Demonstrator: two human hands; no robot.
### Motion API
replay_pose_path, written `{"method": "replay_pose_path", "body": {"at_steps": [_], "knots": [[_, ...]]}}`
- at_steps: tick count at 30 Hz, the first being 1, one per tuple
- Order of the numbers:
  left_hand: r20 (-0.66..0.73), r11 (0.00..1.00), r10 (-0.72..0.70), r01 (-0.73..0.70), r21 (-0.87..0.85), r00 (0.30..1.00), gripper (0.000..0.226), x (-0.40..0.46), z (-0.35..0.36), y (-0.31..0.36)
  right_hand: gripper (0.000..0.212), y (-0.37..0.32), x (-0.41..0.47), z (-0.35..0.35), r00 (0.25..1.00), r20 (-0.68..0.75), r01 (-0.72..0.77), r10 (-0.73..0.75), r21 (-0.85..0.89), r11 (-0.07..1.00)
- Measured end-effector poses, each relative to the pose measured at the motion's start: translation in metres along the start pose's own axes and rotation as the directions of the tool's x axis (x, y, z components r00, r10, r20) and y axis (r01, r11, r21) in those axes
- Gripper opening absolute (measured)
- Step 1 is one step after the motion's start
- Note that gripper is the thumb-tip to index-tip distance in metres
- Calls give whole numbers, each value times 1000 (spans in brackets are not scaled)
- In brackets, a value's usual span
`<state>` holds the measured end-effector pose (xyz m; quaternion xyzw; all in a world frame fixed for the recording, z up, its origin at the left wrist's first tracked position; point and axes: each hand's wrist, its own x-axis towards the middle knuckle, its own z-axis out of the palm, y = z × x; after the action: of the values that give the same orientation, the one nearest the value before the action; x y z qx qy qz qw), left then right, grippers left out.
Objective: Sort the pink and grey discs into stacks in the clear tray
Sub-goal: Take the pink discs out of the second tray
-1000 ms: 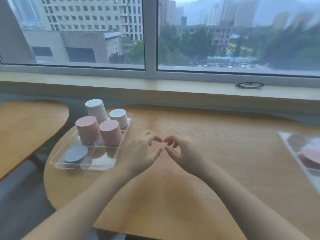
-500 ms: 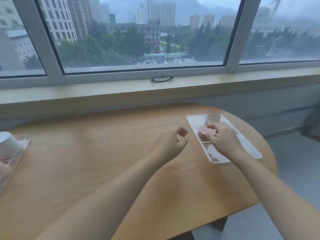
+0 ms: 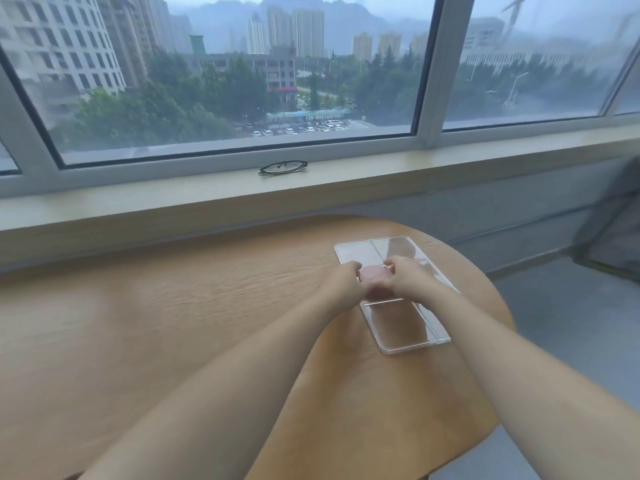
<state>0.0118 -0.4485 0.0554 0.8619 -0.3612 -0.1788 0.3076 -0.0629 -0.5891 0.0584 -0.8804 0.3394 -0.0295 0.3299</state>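
Note:
A clear divided tray (image 3: 412, 344) lies on the right side of the round wooden table (image 3: 173, 323). A pink disc (image 3: 374, 271) sits between my two hands over the tray's middle part. My left hand (image 3: 343, 282) curls its fingers round the disc's left edge. My right hand (image 3: 408, 277) curls over its right edge. Both hands hide most of the disc, so I cannot tell if it is one disc or a small stack. The tray's far and near compartments show only bare plastic.
A pair of black glasses (image 3: 282, 167) lies on the window sill behind the table. The table's right edge runs close beside the tray, with grey floor (image 3: 571, 334) beyond it. A dark object (image 3: 616, 233) stands at the far right.
The view has swung right, away from the tray of stacks. My right hand reached the pink disc first, then my left hand moved over and joined it on the disc.

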Motion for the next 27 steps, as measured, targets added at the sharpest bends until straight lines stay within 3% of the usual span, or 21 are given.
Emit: {"method": "replay_pose_path", "body": {"at_steps": [3, 6, 9, 13, 18, 22, 24, 27], "knots": [[-24, 1000, 11, -11, 14, 1000, 44, 5, 7, -1, 59, 0, 11, -1, 998, 60, 26, -21, -86, 996], [-52, 1000, 22, -22, -5, 998, 41, 8, 13, -5, 35, 1, 13, -1, 993, 121, -1, 3, -14, 1000], [-46, 996, 31, -34, -78, 998, 43, 9, 15, -11, 46, 2, 9, -1, 989, 149, -10, 3, 46, 999], [-22, 981, 107, -109, -161, 994, 35, -1, 14, -20, 61, 0, -8, 4, 990, 119, 63, -76, 107, 992], [-111, 941, 69, -102, -323, 991, 25, -16, 8, -34, 46, -10, -35, 25, 967, -62, 257, -249, 232, 938], [-197, 905, 82, -156, -397, 977, 13, -51, -16, -49, 54, -24, -61, 49, 902, -206, 430, -380, 344, 835], [-234, 889, 77, -173, -424, 969, 14, -74, -33, -62, 68, -40, -77, 62, 837, -291, 539, -464, 288, 792], [-308, 874, 48, -190, -447, 950, 19, -113, -66, -85, 84, -73, -97, 86, 699, -309, 704, -645, 141, 696]]}}
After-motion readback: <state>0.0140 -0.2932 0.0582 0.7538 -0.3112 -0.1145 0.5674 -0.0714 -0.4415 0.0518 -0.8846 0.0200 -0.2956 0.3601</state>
